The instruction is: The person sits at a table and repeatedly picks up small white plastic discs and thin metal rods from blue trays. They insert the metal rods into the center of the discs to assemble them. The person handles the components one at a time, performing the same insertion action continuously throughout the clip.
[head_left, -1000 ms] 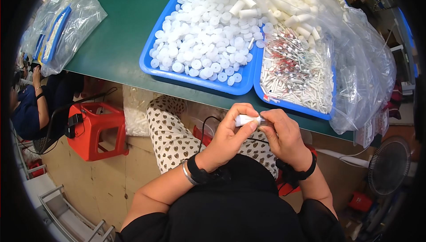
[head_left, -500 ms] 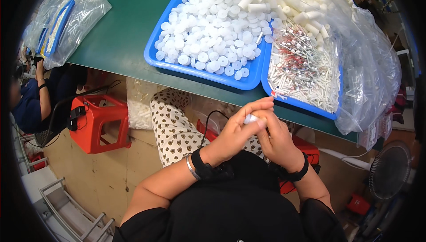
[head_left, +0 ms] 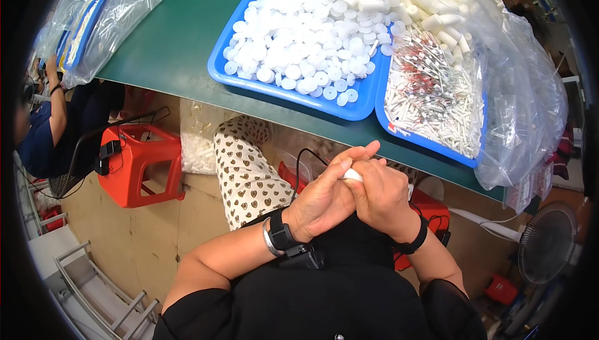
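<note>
My left hand (head_left: 321,199) and my right hand (head_left: 388,201) meet over my lap, just in front of the table edge. Between them is a small white cylindrical piece (head_left: 353,175), its rounded end showing. My right fingers curl around it, with the thumb below. My left thumb presses beside the piece, while the left fingers reach behind the right hand, partly hidden. Beyond my hands, a blue tray (head_left: 355,110) holds many translucent white discs (head_left: 293,59). A smaller blue tray (head_left: 430,148) beside it contains short white sticks and thin wire-like parts with red bits (head_left: 424,65).
White foam-like cylinders (head_left: 446,20) lie in a clear plastic bag (head_left: 524,103) at the right of the green table (head_left: 165,47). A red stool (head_left: 140,165) stands left, near another person (head_left: 47,121). A fan (head_left: 549,240) is at right.
My hands have turned and come slightly lower; the right fingers now wrap more around the white piece. The view has shifted a little. At left, the other person's hand has moved up.
</note>
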Motion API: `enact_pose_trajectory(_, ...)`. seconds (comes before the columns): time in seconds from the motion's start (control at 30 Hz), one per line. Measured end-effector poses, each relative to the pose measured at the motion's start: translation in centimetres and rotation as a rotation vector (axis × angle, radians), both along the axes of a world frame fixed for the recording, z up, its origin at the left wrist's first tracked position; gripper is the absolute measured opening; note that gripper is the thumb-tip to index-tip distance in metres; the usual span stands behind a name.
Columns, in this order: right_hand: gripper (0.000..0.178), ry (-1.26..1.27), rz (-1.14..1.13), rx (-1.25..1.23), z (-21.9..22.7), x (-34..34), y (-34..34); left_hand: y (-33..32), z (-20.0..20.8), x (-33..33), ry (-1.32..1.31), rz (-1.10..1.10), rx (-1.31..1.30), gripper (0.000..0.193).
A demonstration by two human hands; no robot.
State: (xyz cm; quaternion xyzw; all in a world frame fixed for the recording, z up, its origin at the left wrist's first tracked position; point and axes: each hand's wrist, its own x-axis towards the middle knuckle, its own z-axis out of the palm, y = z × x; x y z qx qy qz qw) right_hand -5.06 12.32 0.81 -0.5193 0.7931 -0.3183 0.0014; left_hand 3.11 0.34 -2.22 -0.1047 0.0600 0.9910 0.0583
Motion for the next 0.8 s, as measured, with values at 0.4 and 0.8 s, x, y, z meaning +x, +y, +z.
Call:
enact_pose_trajectory(0.4,0.02,-0.419,-0.127,0.02,-1.7,1.7,0.0,-0.4,-0.6,0.2,-0.031,-0.036,-0.358,0.062)
enact_pose_trajectory(0.8,0.033,-1.873,-0.145,-0.086,-2.8,0.4,0.2,-1.6,-2.5,1.2,-0.126,-0.158,-0.332,0.061)
